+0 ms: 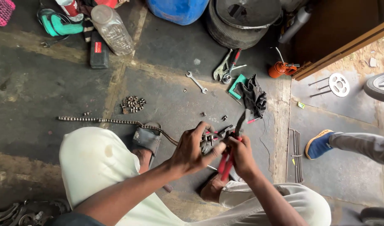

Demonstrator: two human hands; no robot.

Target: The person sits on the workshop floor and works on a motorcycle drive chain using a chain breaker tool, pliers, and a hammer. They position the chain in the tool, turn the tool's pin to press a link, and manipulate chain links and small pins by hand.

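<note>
Low in the frame's centre, my left hand pinches the chain end; my right hand is clamped on red-handled pliers.

Chain end behind left hand

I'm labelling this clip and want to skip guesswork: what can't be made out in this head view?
- Chain end: hidden between the left hand and right hand.
- Pliers: the jaw tips are lost among the fingers; what they grip is unclear.
- Small parts on the floor: too small to identify.
- Another person's shoe: the leg is cut off by the right edge.
- Blue drum: cut off by the top edge.
</note>
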